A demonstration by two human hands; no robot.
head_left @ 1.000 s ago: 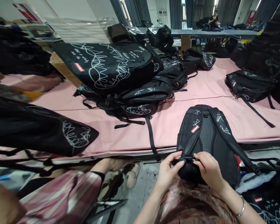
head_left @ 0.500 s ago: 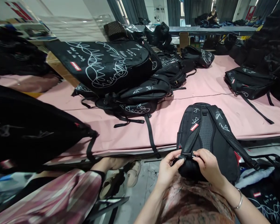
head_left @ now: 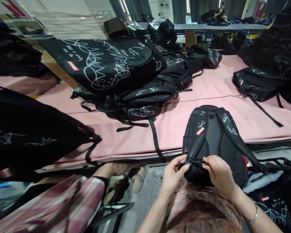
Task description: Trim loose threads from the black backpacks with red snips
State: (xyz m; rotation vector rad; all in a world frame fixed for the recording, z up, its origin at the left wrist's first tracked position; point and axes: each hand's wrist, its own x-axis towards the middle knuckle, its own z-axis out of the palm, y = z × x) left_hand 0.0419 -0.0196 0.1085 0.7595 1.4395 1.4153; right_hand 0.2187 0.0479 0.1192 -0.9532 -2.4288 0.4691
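The left hand (head_left: 173, 176) pinches a shoulder strap (head_left: 195, 145) near its end, the right hand (head_left: 220, 174) a thin dark piece (head_left: 199, 161) beside it. The backpack (head_left: 213, 137) overhangs the near edge of the table (head_left: 171, 134), bare pink cloth parting it from piled bags (head_left: 138, 92) leftward and another bag (head_left: 260, 84) rightward.

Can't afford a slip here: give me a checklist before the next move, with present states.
1. Left hand pinching the red-labelled strap near its lower end: ok.
2. Right hand pinching a small dark piece beside it: ok.
3. What that piece is: cannot tell; too small.
4. Backpack with strap side facing the camera: ok.
5. Backpack wholly on the pink table: not ok; lower part extends past the edge.
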